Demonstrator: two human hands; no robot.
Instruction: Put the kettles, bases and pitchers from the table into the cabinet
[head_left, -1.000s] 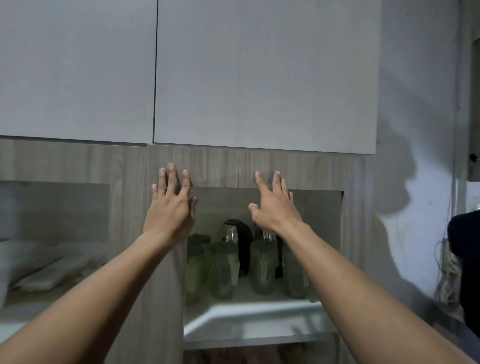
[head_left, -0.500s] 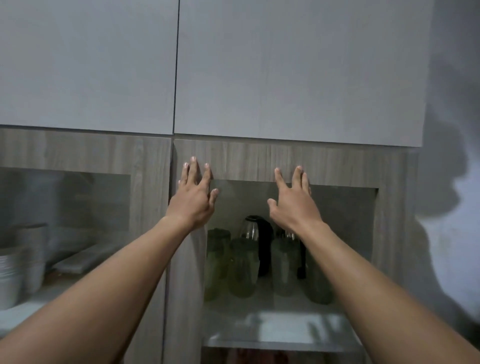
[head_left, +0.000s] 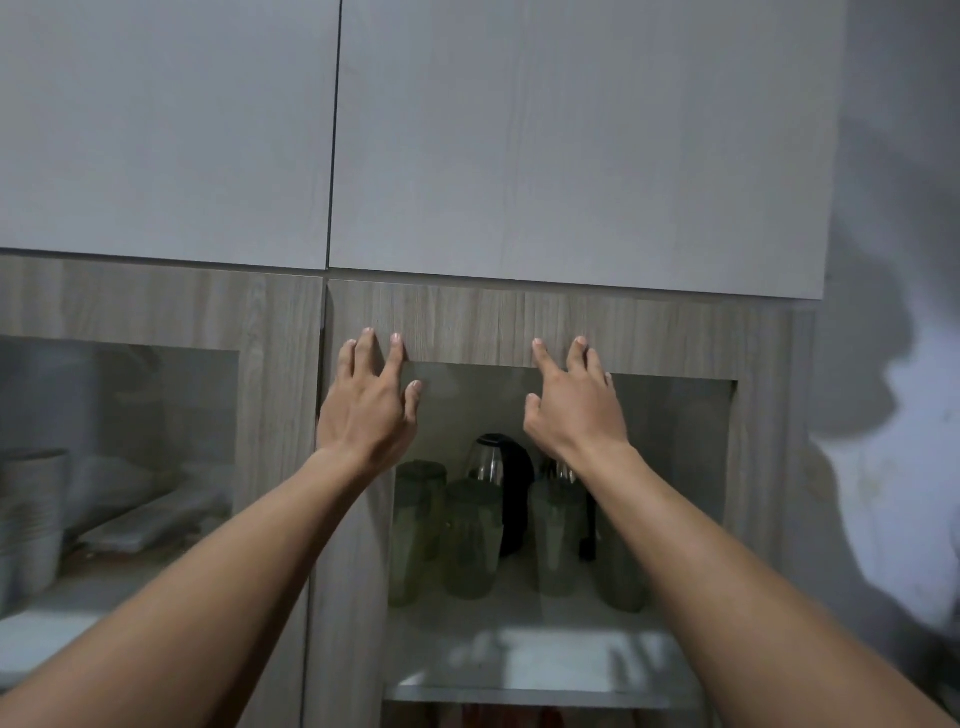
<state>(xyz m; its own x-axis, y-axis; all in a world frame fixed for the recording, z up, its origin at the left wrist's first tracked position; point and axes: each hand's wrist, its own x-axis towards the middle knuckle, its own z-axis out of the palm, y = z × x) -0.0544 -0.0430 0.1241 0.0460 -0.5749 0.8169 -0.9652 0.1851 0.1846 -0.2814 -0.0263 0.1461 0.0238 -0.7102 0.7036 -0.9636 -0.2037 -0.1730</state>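
Observation:
Both my hands lie flat on the right cabinet door (head_left: 519, 322), a wood-grain frame with a glass pane. My left hand (head_left: 371, 400) presses its upper left corner with fingers spread. My right hand (head_left: 574, 402) presses the top rail and the glass further right. Behind the glass, on a white shelf (head_left: 519, 660), stand several green pitchers (head_left: 470, 540) in a row. A steel kettle with a black handle (head_left: 498, 467) stands behind them. A second kettle (head_left: 558, 470) is partly hidden by my right wrist.
Two plain grey upper doors (head_left: 571, 145) hang above. The left glass door (head_left: 119, 441) shows stacked white dishes (head_left: 31, 519) and trays. A grey wall (head_left: 893, 364) with shadows runs along the right.
The right door has swung shut under my hands, and the view has shifted so the cabinet sits further right and lower. Both hands stay flat on the door's top.

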